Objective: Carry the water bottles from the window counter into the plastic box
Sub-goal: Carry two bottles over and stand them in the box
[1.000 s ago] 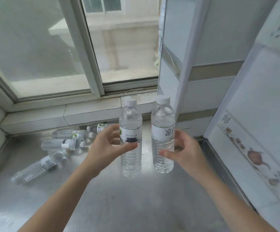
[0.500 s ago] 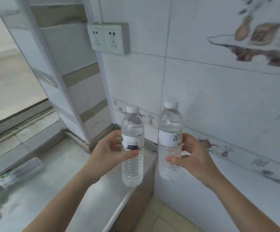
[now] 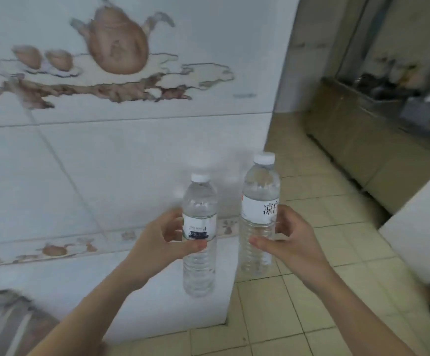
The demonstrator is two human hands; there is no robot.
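Nearest the lens, low in the view: two bare forearms reaching forward, each ending in a hand wrapped round an upright bottle. Left hand (image 3: 161,244) closed about the smaller bottle (image 3: 199,235) at its label, thumb across the front, fingers curled behind. Right hand (image 3: 289,242) closed about the taller bottle (image 3: 260,217) just under its white label, thumb on the near face, fingers round the far side. Both carried in the air, over nothing but floor — close side by side with a narrow gap between, not touching.

Judged as mid-carry, turning away from the counter toward wherever the box stands. To do it well: keep both bottles upright and level, keep that gap so they do not knock, hold firm but not hard enough to buckle thin ribbed plastic. Full bottles are heavy for their width and may slide through a loose grip. Worth slowing the turn — heavy blur, and footing needs watching near the wall corner.

Containers: both bottles clear, capped in white, filled with clear liquid nearly to the shoulder. No plastic box to be seen from this angle, and no window counter either.

Behind the hands, a white tiled wall (image 3: 106,163) with a brown teapot motif, ending at a corner right beside the bottles. Beyond, beige floor tiles (image 3: 311,201) running back to a steel cabinet run (image 3: 357,129) along the far right, too smeared to read its contents.
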